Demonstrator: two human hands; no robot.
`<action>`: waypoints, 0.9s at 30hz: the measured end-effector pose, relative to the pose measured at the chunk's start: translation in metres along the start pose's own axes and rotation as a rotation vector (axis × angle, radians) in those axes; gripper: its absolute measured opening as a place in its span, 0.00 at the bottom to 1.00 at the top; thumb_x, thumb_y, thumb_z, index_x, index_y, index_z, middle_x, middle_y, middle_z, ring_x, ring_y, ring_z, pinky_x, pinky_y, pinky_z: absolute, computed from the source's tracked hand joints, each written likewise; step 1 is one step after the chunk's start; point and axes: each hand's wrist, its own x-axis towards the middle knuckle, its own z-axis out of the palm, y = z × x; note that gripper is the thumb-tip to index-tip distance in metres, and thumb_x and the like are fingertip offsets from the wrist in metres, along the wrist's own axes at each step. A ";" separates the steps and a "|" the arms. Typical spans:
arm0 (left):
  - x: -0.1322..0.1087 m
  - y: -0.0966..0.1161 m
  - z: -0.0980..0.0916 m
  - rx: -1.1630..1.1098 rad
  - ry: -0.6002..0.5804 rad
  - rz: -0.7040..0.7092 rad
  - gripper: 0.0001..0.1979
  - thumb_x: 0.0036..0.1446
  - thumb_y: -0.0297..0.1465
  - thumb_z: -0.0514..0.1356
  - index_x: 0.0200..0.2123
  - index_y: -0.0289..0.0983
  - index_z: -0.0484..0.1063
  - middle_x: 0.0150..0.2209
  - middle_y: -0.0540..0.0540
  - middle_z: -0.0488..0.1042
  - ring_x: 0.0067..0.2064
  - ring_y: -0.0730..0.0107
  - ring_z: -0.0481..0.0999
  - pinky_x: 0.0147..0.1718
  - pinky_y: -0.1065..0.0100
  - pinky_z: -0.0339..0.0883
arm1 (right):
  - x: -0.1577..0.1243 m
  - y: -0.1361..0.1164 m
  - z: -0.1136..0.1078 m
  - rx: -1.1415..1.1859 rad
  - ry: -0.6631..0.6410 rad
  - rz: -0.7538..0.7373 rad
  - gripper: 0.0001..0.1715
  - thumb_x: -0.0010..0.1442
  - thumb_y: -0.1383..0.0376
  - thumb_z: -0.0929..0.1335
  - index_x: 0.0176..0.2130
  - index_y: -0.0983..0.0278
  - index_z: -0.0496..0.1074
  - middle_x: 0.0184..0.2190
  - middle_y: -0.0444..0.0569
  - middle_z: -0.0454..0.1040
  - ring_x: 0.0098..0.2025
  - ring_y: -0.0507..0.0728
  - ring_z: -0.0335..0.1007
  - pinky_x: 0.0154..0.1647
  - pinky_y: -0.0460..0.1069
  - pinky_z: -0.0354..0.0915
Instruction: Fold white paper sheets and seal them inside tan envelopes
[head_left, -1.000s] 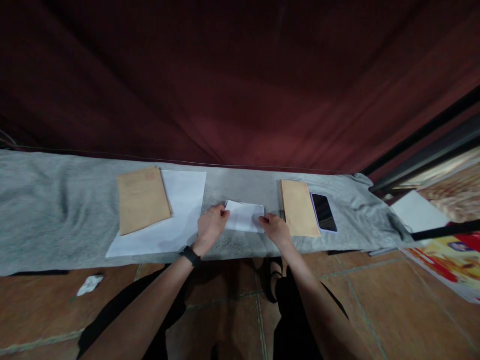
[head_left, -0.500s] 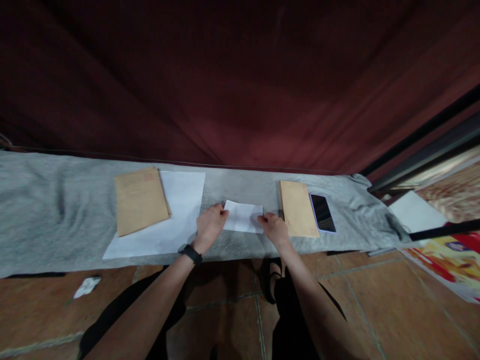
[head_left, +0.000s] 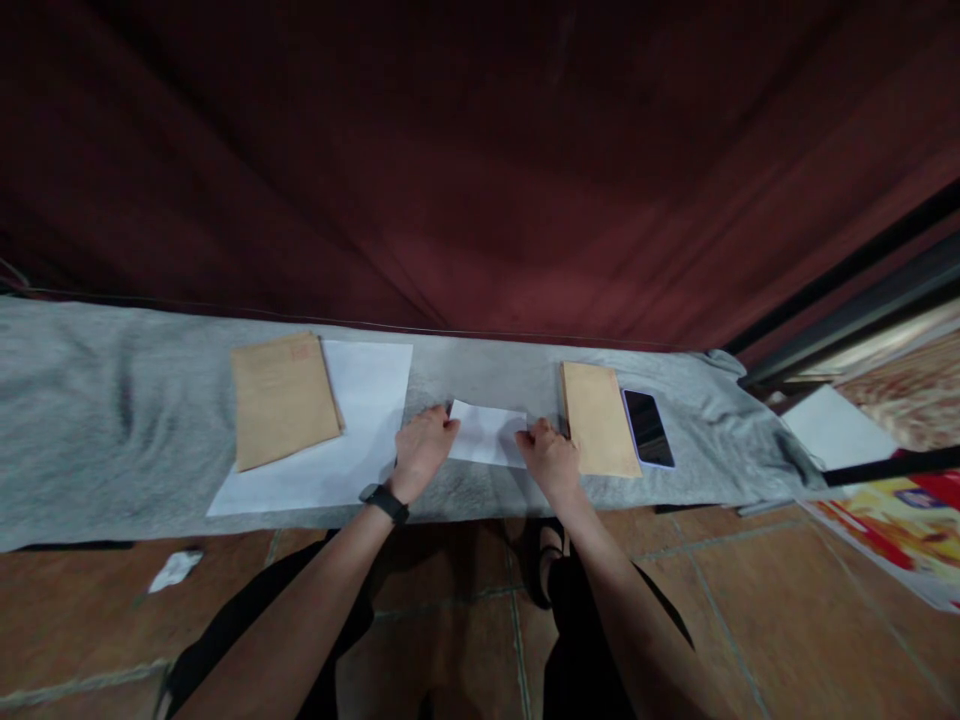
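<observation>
A small white folded sheet of paper (head_left: pixel 487 435) lies low over the grey cloth between my hands. My left hand (head_left: pixel 425 445) pinches its left edge between thumb and curled fingers. At the opposite edge, my right hand (head_left: pixel 550 458) grips the paper the same way. Left of my left hand is a larger stack of white paper (head_left: pixel 367 400), partly covered by brown envelopes (head_left: pixel 285 405). Just beyond my right hand sits another stack of brown envelopes (head_left: pixel 601 420), with a phone (head_left: pixel 649 428) in a pale purple case beside it.
The grey cloth (head_left: pixel 150 420) covers a long narrow surface backed by a dark red curtain (head_left: pixel 480 200). Black metal bars (head_left: pixel 855 300) and a colourful printed box or sheet (head_left: pixel 900 530) are at the right. A crumpled white tissue (head_left: pixel 175 570) lies on the tiled floor.
Both hands keep hold of the folded paper at its two edges, almost unmoved. The whole view has shifted very slightly.
</observation>
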 end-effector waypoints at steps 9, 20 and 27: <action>0.000 0.000 0.000 0.014 0.020 0.012 0.16 0.67 0.41 0.53 0.46 0.40 0.76 0.43 0.41 0.81 0.47 0.57 0.81 0.43 0.63 0.71 | -0.011 -0.031 0.029 0.327 0.170 -0.513 0.27 0.74 0.59 0.56 0.65 0.67 0.64 0.66 0.56 0.65 0.67 0.59 0.59 0.66 0.56 0.58; -0.003 -0.002 0.007 0.078 0.113 0.070 0.17 0.68 0.39 0.51 0.49 0.36 0.73 0.40 0.38 0.81 0.45 0.54 0.82 0.42 0.61 0.72 | -0.027 -0.042 0.049 0.148 0.148 -0.403 0.29 0.75 0.58 0.55 0.69 0.63 0.57 0.71 0.54 0.54 0.72 0.63 0.51 0.70 0.61 0.49; -0.012 0.000 0.012 0.065 0.258 0.172 0.17 0.69 0.35 0.49 0.50 0.33 0.72 0.42 0.36 0.80 0.47 0.52 0.80 0.46 0.56 0.71 | -0.030 -0.046 0.048 0.110 0.160 -0.382 0.30 0.74 0.59 0.55 0.70 0.63 0.56 0.71 0.54 0.55 0.71 0.63 0.52 0.70 0.61 0.49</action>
